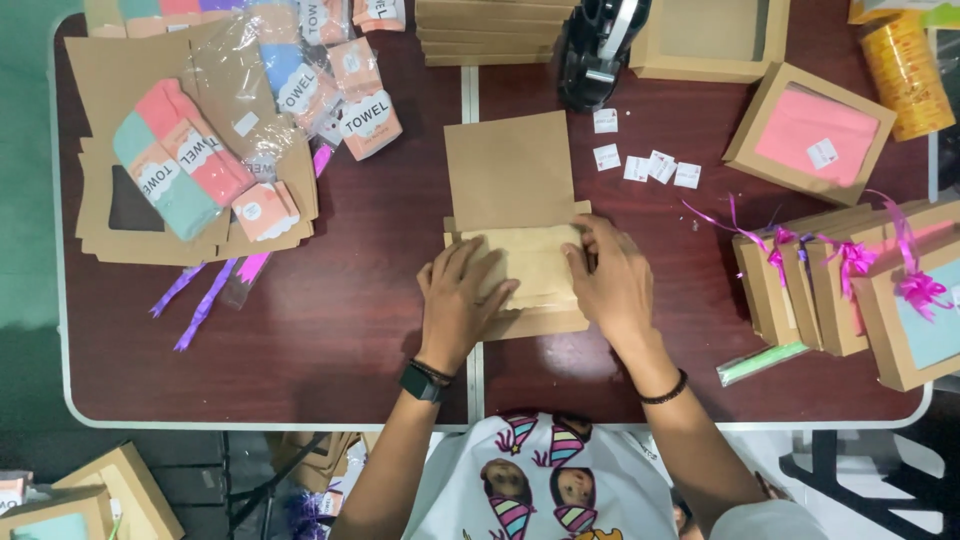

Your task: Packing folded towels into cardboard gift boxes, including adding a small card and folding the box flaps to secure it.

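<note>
A flat brown cardboard box blank (510,175) lies in the middle of the dark red table (340,340), its far flap lying flat and open. My left hand (458,300) presses flat on the near left part of the cardboard, fingers spread. My right hand (610,278) rests on the near right part, its fingers curled over a folded side flap. Both wrists wear bands.
Rolled towels (180,155) on flat box blanks and plastic sleeves lie at the far left. Purple ribbons (200,295) sit near them. White stickers (650,165) and a black tape dispenser (595,45) are beyond. Finished boxes with bows (870,280) stand at the right.
</note>
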